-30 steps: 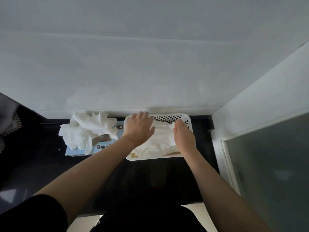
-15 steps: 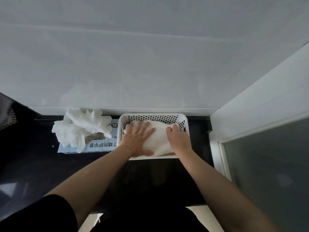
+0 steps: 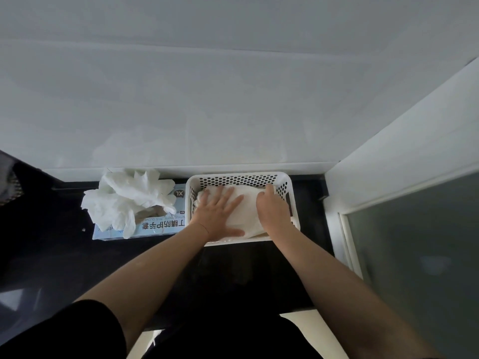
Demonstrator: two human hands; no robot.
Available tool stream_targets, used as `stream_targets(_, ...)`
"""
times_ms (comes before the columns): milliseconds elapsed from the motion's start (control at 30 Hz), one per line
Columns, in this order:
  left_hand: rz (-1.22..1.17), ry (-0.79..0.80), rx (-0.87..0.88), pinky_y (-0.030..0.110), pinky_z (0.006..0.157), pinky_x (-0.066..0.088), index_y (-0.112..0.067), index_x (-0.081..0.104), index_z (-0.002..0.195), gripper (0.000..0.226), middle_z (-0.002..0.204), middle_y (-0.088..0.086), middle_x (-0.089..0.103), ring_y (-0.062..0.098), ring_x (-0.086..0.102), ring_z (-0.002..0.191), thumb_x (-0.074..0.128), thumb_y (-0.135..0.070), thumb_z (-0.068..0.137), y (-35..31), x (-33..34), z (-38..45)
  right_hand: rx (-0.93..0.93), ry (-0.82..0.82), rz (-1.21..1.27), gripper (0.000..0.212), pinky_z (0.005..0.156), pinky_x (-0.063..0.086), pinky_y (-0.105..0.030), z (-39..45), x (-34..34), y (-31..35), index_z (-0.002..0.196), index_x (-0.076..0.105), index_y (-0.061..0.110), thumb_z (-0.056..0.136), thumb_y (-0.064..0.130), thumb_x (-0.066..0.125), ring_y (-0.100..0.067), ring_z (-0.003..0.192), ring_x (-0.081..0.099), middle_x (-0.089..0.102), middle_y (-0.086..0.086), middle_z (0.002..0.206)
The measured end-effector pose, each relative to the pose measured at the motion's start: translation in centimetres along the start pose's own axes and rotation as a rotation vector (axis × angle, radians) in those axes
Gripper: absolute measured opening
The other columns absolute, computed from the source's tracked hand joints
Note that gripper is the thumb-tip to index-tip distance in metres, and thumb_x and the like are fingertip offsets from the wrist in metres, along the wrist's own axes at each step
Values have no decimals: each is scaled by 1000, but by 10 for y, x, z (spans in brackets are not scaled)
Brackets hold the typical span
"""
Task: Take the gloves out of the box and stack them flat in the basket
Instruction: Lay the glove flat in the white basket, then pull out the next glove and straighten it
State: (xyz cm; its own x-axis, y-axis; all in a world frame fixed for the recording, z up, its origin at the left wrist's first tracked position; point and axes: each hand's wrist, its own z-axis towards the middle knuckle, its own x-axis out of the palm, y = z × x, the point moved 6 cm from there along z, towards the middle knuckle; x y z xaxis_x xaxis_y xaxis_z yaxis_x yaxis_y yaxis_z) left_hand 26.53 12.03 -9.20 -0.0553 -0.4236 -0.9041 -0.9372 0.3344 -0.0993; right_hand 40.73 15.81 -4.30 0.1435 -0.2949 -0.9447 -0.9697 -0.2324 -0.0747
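Two containers sat on the dark counter [image 3: 246, 275] against the white wall [image 3: 233, 99]. White perforated basket [image 3: 239, 177] held a flattened pile of white gloves [image 3: 246, 211]. Left hand [image 3: 219, 213] lay flat on the pile, fingers straight and spread. Right hand [image 3: 272, 211] pressed the pile's right side, fingers together, tips hidden. Just left of the basket, the blue glove box [image 3: 155, 226] had a crumpled bunch of gloves [image 3: 124, 198] spilling from its opening.
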Motion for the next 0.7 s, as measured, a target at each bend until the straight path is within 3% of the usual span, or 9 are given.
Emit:
stream_targets(133, -82, -204, 52, 52, 121, -3, -31, -1, 156, 81, 165, 0, -4, 24, -10, 151, 11, -73, 88, 8, -31, -23, 43, -94, 190, 32, 59, 48, -30, -2, -31, 28, 127, 48, 7, 95, 6, 51, -24, 80, 64, 39, -18, 140)
stream_targets(233, -192, -488, -3, 52, 121, 10, -20, 38, 146, 62, 159, 6, 29, 26, 17, 150, 34, -49, 92, 37, -62, -50, -10, -160, 297, 28, 57, 43, -33, -1, -47, 66, 122, 52, 6, 95, 9, 48, -28, 79, 62, 50, -14, 125)
stream_targets(333, -223, -707, -146, 53, 119, 16, -17, 53, 128, 43, 146, 7, 46, 27, 34, 142, 56, -30, 87, 93, -80, -85, -72, -204, 310, 22, 58, 39, -30, -1, -63, 109, 115, 58, 7, 96, 12, 46, -25, 75, 60, 58, -9, 110)
stream_targets(467, -202, -677, -308, 51, 110, 29, -17, 60, 114, 42, 117, 5, 60, 30, 54, 114, 70, -32, 76, 161, -78, -118, -107, -237, 333, 17, 57, 35, -31, 0, -76, 162, 102, 58, 7, 99, 13, 43, -21, 66, 48, 59, -7, 98)
stream_targets(600, -215, -507, -352, 41, 97, 33, -18, 67, 90, 12, 93, 1, 65, 27, 58, 98, 67, -30, 86, 190, -69, -125, -73, -219, 408, 16, 58, 35, -32, 0, -84, 187, 93, 57, 9, 98, 13, 42, -23, 69, 49, 50, -3, 89)
stream_targets(700, -281, -379, -363, 35, 95, 35, -24, 65, 104, 20, 98, -6, 67, 19, 60, 100, 64, -38, 91, 208, -62, -128, -36, -224, 495, 17, 59, 36, -30, 0, -95, 198, 83, 51, 15, 97, 13, 43, -21, 70, 51, 51, -1, 88)
